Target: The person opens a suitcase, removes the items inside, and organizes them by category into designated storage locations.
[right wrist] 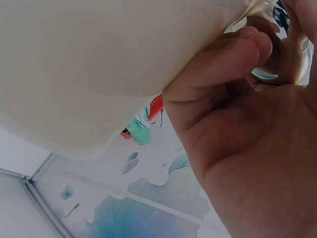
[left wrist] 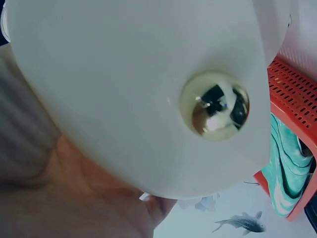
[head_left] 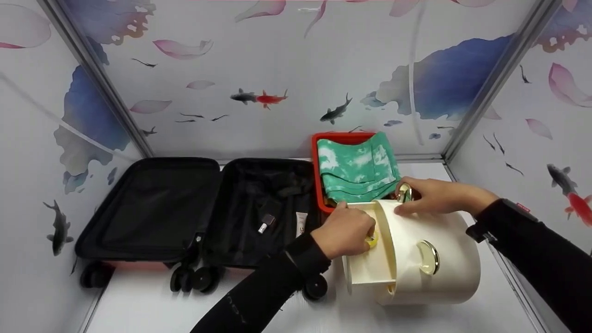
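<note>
Drawer rim (head_left: 372, 282) left of cabinet (head_left: 446, 231) could snag my left grip's (head_left: 347, 229) clutched yellow item (head_left: 373, 239) if lifted low; right grip (head_left: 437, 196) holds cabinet's far handle (head_left: 405, 192).

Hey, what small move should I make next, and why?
Probably lift the yellow item up out of the drawer: your left grip seems curled on it, the drawer is pulled out and open on top, and your right grip rests against the white cabinet.
</note>
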### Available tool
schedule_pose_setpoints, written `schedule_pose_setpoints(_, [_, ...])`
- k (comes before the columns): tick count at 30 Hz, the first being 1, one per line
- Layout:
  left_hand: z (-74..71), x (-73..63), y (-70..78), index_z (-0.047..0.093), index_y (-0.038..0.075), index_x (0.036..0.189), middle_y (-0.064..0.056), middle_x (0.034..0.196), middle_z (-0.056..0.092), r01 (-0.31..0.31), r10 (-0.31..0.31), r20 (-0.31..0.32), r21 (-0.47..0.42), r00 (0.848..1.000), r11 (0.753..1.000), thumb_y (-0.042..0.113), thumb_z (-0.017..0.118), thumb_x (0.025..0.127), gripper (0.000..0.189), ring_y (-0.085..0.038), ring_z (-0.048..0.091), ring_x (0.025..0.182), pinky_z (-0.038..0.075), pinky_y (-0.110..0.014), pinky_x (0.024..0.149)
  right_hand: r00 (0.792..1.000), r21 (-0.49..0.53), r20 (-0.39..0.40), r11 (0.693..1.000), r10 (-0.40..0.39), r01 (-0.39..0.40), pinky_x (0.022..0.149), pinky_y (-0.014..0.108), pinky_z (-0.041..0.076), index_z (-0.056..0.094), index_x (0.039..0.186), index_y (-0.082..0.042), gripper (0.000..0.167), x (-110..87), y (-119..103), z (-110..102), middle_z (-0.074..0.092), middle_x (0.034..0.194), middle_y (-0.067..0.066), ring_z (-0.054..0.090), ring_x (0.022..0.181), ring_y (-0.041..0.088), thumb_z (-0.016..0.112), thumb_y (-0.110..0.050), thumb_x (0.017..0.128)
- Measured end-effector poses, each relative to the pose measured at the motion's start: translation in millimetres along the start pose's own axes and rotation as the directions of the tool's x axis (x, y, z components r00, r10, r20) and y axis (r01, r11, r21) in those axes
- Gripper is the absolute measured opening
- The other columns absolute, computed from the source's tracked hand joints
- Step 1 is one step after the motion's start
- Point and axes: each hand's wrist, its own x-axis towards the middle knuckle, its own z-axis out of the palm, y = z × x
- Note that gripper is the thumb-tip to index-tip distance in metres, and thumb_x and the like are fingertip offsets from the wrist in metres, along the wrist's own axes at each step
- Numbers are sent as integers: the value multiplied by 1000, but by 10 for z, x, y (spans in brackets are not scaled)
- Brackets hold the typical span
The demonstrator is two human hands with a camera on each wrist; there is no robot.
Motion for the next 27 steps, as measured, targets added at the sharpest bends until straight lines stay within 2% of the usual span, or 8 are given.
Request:
schedule_pose_setpoints(4, [-22, -6, -3, 82, 24, 90, 13, 89, 80, 0, 0, 27, 2, 1000, 1000, 28, 83, 90, 4, -10, 71, 85, 43, -34, 88, 1000, 5, -3, 1000, 0, 0, 74, 32, 48, 60, 129, -20, 46, 13, -6, 8, 65, 102, 2, 58, 90, 17, 79, -50, 100])
schedule_pose_setpoints(8, [-36, -54, -13, 84, 25, 91, 13, 89, 81, -14, 14, 33, -7, 999, 1000, 35, 77, 98, 14, -10, 72, 86, 45, -37, 95, 1000, 17, 3, 1000, 8, -8, 74, 32, 49, 60, 131, -18, 49, 29, -4, 34, 64, 101, 2, 59, 90, 17, 78, -51, 100])
schedule_pose_setpoints(10, [-35, -102, -33, 85, 25, 97, 11, 94, 81, -30, 29, -13, -19, 999, 999, 38, 72, 104, 19, -12, 72, 90, 45, -39, 96, 1000, 22, 12, 1000, 12, -12, 74, 32, 49, 60, 132, -18, 49, 39, -3, 48, 64, 101, 2, 58, 90, 17, 78, -51, 100])
schedule_pose_setpoints(13, [-62, -196, -91, 85, 24, 104, 8, 102, 82, -32, 25, -130, -57, 991, 998, 32, 66, 107, 20, -17, 73, 98, 45, -41, 98, 1000, 25, 20, 999, 19, -19, 74, 33, 49, 59, 132, -19, 49, 54, -3, 58, 63, 101, 2, 58, 90, 17, 78, -52, 100])
schedule_pose_setpoints(17, [-158, -310, -256, 82, 20, 111, 4, 110, 79, 8, -48, -281, -144, 959, 990, 20, 64, 105, 19, -20, 72, 108, 46, -41, 99, 1000, 19, 10, 1000, 19, -19, 75, 34, 49, 60, 132, -19, 48, 61, -8, 46, 63, 101, 2, 59, 90, 18, 77, -51, 100])
schedule_pose_setpoints(20, [-201, -407, -392, 79, 16, 108, 0, 106, 73, 38, -110, -339, -212, 934, 977, 13, 63, 102, 18, -21, 70, 101, 52, -38, 92, 1000, 12, 9, 1000, 18, -18, 75, 35, 48, 59, 133, -18, 49, 50, 1, 38, 63, 101, 2, 58, 90, 18, 77, -52, 101])
schedule_pose_setpoints(23, [-154, -544, -478, 75, 15, 103, 0, 98, 68, 60, -152, -331, -273, 931, 960, 11, 64, 99, 12, -18, 66, 87, 54, -32, 79, 1000, 11, 18, 1000, 17, -18, 76, 35, 48, 59, 134, -18, 51, 40, 6, 33, 64, 102, 2, 59, 91, 18, 76, -52, 101])
schedule_pose_setpoints(27, [9, -701, -501, 74, 17, 107, 3, 98, 72, 77, -170, -249, -344, 953, 936, 14, 68, 100, 10, -12, 66, 85, 53, -27, 75, 1000, 10, 16, 1000, 19, -19, 77, 35, 48, 59, 134, -17, 50, 32, 8, 21, 64, 104, 3, 59, 92, 18, 77, -51, 101])
